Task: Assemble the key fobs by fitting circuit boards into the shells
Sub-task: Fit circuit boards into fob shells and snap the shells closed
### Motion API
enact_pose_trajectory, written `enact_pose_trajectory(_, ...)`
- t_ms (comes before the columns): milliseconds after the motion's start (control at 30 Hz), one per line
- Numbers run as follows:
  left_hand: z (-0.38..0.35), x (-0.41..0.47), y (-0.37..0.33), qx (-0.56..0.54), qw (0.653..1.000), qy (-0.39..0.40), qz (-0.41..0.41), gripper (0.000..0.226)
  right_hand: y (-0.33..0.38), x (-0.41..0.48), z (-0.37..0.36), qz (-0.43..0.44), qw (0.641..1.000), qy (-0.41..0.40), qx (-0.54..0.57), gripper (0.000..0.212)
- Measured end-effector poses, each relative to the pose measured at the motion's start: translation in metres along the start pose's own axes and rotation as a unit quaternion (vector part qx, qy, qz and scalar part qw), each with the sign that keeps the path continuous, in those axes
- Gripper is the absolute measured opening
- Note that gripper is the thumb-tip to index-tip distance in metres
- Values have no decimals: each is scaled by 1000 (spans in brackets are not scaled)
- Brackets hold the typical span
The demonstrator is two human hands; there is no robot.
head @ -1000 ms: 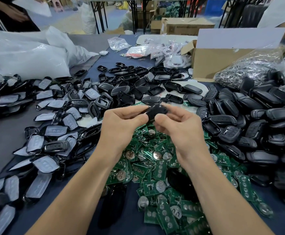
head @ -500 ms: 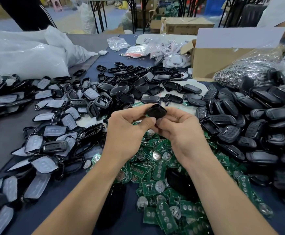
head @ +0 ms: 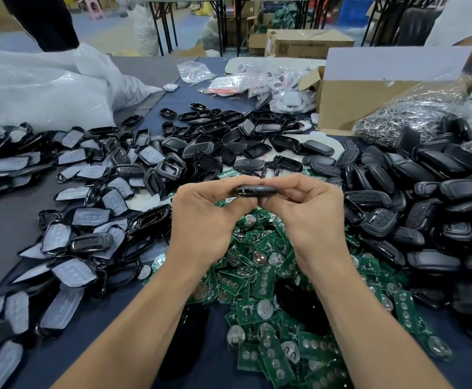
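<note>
Pinching black key fob [head: 254, 190] edge-on | left hand [head: 209, 220] curled | right hand [head: 305, 217] curled | above circuit boards [head: 260, 276]

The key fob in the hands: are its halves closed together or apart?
Closed, it seems: the key fob shows edge-on as one slim body, pinched by left hand and right hand. No gap shows.

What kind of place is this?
Probably a small assembly workshop or factory line: heaps of black shells and green circuit boards cover the table, cardboard boxes stand behind, and the left hand and right hand grip one key fob.
</note>
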State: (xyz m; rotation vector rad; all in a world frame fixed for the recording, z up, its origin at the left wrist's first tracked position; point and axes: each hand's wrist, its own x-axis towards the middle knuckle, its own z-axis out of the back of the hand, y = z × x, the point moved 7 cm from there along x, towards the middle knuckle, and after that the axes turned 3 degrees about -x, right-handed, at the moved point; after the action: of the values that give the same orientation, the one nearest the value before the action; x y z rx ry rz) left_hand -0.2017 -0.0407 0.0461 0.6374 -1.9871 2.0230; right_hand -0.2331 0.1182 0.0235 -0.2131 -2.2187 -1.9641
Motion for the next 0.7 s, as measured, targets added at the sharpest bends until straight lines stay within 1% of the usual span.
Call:
enact_pose_trajectory(100,2,0,0,23,1000,-6,-3,47,-1,1,1,-3,1000,3,-23,32)
enact_pose_trajectory(200,1,-2,-5,87,996,-6,-25,50,0,0,2,13,994,-6,-110,33)
enact_pose_trajectory(267,2,-3,-4,108,994,-15,-26,49,4,-1,4,31,990,-14,-135,38)
enact_pose_trajectory(367,6,1,6,71,997,-20,22,46,10,2,6,51,991,3,-120,38)
enact_pose_trajectory(433,5,2,13,18,998,-1,67,42,10,3,6,54,992,25,-109,34)
enact_pose_trajectory(500,4,3,17,-19,995,11,94,39,10,3,6,58,993,41,-93,31)
enact_pose_trajectory(600,4,3,18,-44,994,17,103,36,12,2,4,72,994,47,-71,30)
enact_pose_trajectory(700,3,3,17,-46,994,23,94,29,14,-1,0,91,992,51,-66,26)
